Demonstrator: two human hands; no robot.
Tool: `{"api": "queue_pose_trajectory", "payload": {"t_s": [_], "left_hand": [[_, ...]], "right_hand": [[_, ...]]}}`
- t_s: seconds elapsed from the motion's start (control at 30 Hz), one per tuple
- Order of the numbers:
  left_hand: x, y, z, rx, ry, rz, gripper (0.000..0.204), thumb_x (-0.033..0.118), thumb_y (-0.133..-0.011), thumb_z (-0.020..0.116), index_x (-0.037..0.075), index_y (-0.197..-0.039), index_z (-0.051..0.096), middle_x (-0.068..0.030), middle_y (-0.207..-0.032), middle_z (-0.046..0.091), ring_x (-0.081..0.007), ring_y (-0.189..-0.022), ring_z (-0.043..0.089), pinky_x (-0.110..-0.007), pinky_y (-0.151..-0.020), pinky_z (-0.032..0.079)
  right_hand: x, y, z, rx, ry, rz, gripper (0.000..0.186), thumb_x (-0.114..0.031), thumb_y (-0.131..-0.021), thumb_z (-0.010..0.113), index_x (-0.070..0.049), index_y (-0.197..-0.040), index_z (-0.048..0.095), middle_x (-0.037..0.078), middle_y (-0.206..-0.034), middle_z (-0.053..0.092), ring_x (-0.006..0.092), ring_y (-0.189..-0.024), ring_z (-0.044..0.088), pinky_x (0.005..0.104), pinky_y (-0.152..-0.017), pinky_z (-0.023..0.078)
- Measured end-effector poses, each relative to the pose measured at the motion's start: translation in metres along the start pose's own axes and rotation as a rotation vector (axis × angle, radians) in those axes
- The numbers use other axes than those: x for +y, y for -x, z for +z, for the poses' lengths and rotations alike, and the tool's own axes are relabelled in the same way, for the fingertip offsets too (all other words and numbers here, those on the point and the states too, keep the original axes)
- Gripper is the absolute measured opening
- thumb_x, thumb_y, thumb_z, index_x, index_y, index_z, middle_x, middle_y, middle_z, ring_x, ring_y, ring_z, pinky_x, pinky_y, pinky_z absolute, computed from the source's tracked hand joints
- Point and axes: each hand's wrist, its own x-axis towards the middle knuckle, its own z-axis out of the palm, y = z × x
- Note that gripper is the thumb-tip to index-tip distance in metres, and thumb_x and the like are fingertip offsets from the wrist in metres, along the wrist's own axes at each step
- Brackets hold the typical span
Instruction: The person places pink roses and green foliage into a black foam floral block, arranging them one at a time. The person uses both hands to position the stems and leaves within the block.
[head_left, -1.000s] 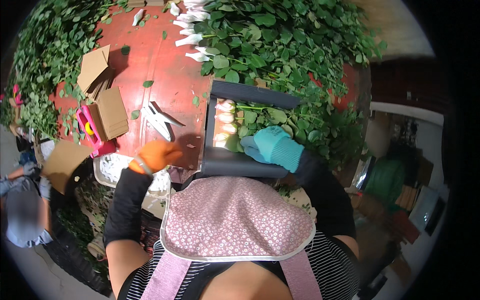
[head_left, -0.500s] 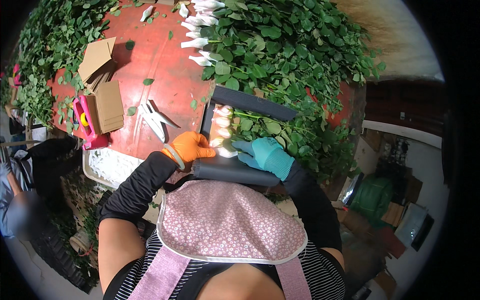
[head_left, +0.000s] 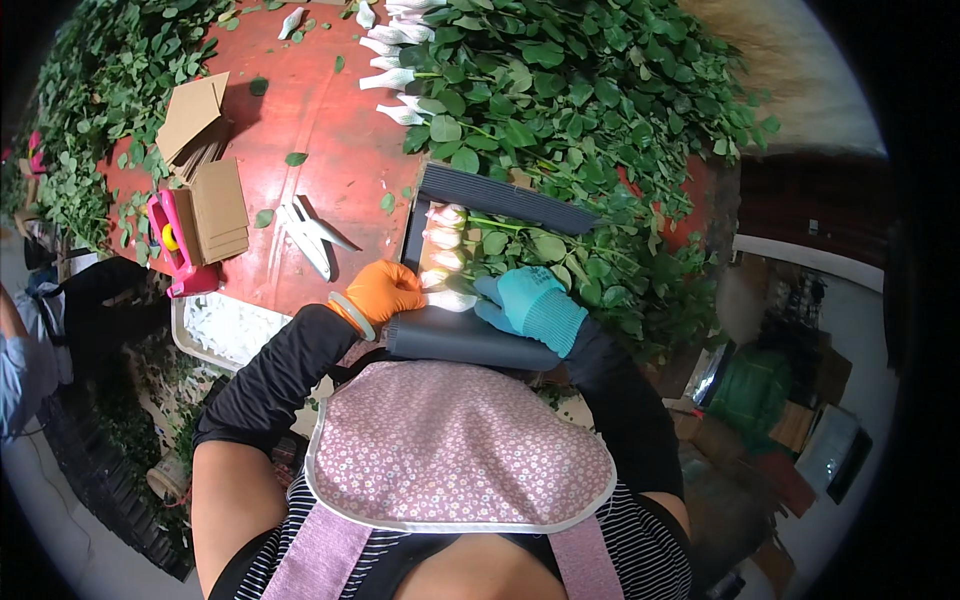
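Observation:
My left hand point(head_left: 385, 292), in an orange glove, has its fingertips pinched at the tip of the white netting over a rose bud point(head_left: 452, 300). Just behind that bud, my right hand point(head_left: 530, 303) in a teal glove has its fingers curled around the stem end, which they hide. Above it, several pale pink roses point(head_left: 445, 240) lie in a column on a piece of cardboard, stems pointing right. They rest in a black holder with a ridged far flap point(head_left: 505, 197) and a smooth rounded near edge point(head_left: 470, 338).
Netted roses point(head_left: 388, 78) with leafy stems point(head_left: 570, 90) are piled at the back. Left on the red table point(head_left: 320, 120) are white-handled pliers point(head_left: 312, 238), cardboard pieces point(head_left: 218, 210) and a pink tape dispenser point(head_left: 180, 245). A tray point(head_left: 225, 330) holds white pieces. Another person point(head_left: 25, 370) is at far left.
My right fingers have drawn back slightly from the netted bud and curled in. My left hand stays at its tip. The person at far left has shifted position.

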Motion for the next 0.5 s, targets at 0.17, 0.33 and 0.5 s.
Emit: {"api": "queue_pose_trajectory", "payload": {"t_s": [0.17,0.33,0.5], "left_hand": [[0.021,0.006,-0.008,0.110,0.105,0.053,0.006,0.003,-0.075,0.069,-0.001,-0.077,0.064,-0.0013,-0.069,0.060,-0.0094,-0.065,0.056,-0.026,-0.062,0.047],[-0.005,0.022,-0.049,0.335,-0.142,0.096,0.011,0.006,-0.076,0.066,0.002,-0.070,0.059,0.0006,-0.060,0.054,-0.0073,-0.058,0.049,-0.026,-0.054,0.041],[-0.035,0.082,-0.102,0.284,-0.249,-0.067,0.011,0.005,-0.078,0.065,0.004,-0.069,0.058,0.0056,-0.061,0.048,-0.0045,-0.061,0.044,-0.027,-0.052,0.037]], "right_hand": [[-0.011,-0.009,-0.013,-0.130,0.004,0.009,0.032,-0.036,-0.092,0.054,-0.010,-0.105,0.067,0.017,-0.091,0.069,0.0350,-0.085,0.067,0.0466,-0.078,0.052],[-0.016,-0.014,-0.016,-0.242,0.089,0.052,0.032,-0.035,-0.095,0.050,-0.010,-0.107,0.067,0.015,-0.098,0.070,0.0336,-0.091,0.067,0.0470,-0.082,0.052],[-0.016,-0.010,-0.015,-0.220,0.108,-0.018,0.028,-0.031,-0.096,0.049,-0.009,-0.104,0.065,0.015,-0.093,0.070,0.0341,-0.086,0.068,0.0494,-0.077,0.052]]}}
